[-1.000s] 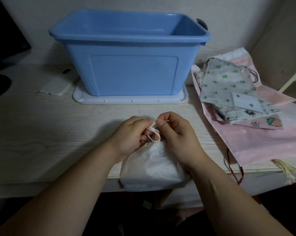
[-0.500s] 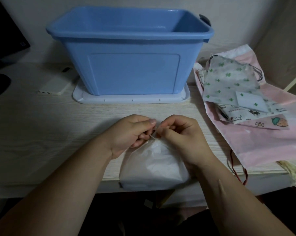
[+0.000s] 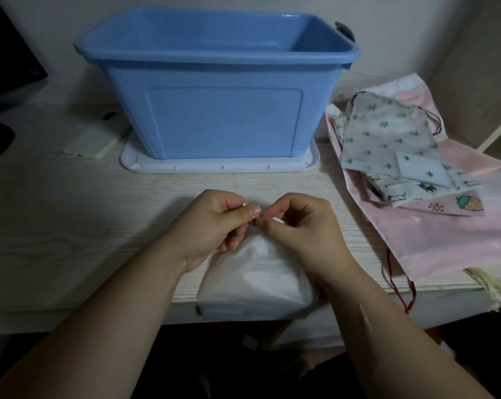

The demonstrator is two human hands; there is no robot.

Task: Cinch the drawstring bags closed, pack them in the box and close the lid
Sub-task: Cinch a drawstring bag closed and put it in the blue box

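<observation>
A white drawstring bag lies at the table's front edge, its mouth gathered toward the box. My left hand and my right hand meet above that mouth, each pinching the bag's white drawstring, whose short ends show at the fingertips. The blue box stands open behind them on its white lid. To the right lies a pile of other drawstring bags: a cactus-print one, a cat-print one and a big pink one.
A white phone-like slab lies left of the lid. A dark monitor stands at the far left. A red cord and a cream tassel hang over the table's front edge at the right.
My hands have drawn closer together over the bag's mouth. The cord loop that showed between them a second ago is now pulled in, and the mouth is gathered tighter.
</observation>
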